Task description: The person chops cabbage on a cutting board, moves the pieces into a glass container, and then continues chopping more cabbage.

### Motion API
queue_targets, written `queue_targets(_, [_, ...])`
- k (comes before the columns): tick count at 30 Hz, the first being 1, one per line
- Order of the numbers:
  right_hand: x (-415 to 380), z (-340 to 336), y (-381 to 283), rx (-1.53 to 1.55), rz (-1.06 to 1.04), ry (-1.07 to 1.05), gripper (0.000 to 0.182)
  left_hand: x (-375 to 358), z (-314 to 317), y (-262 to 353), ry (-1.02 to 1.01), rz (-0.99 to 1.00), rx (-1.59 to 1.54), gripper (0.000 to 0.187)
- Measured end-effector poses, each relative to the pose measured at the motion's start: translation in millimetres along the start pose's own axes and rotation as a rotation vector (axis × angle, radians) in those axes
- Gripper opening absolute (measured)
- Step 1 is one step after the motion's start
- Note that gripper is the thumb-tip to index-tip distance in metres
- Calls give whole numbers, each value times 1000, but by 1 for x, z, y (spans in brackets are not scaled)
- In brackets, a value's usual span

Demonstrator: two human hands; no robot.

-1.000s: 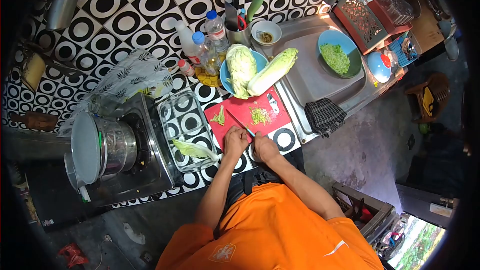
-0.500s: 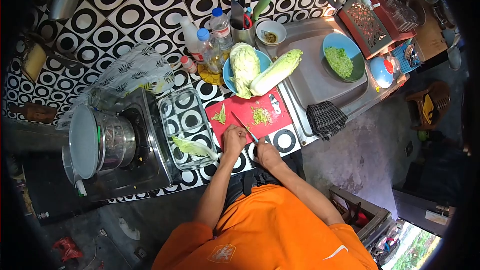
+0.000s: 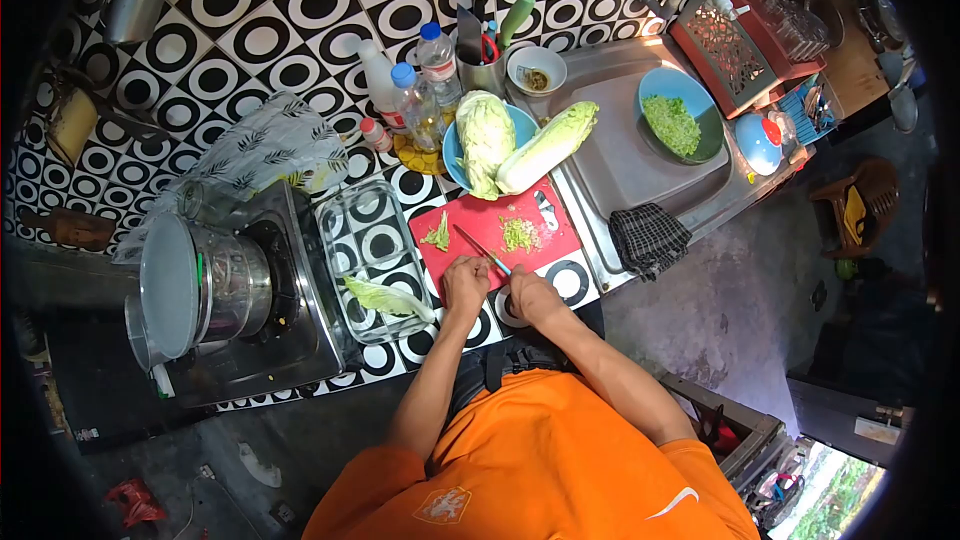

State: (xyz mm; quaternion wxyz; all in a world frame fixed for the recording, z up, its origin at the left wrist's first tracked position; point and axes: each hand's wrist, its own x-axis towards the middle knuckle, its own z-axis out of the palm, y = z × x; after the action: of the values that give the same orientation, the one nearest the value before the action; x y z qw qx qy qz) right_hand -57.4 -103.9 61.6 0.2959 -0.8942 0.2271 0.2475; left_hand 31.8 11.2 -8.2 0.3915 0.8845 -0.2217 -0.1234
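On the front part of a red cutting board (image 3: 462,212), my left hand (image 3: 467,285) is closed with its fingers curled; what lies under them is too small to make out. My right hand (image 3: 533,295) grips the handle of a knife (image 3: 482,249), whose blade points up and left over the board, beside my left fingers. Chopped green pieces (image 3: 519,234) lie right of the blade, and a small leafy heap (image 3: 437,232) lies left of it. Behind the board, two cabbages (image 3: 487,143) rest on a blue bowl (image 3: 453,153).
Left of the board is a glass dish (image 3: 372,258) with a cabbage leaf (image 3: 388,299). A stove with a pot (image 3: 235,283) stands farther left. Bottles (image 3: 438,62) stand behind. At right, a sink (image 3: 612,175) holds a bowl of chopped greens (image 3: 672,127); a checkered cloth (image 3: 648,239) hangs over its edge.
My right hand and the knife have moved slightly up and to the left. My left hand stays at nearly the same place on the board.
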Motion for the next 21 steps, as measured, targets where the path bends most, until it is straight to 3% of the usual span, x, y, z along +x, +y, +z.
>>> queue_targets(14, [12,42,13,58,2,120,32,-4,2,3,26,51,6,11])
queue_targets(21, [2,6,-2,15,-8,38,27,-2,-3,3,22,9,-8,13])
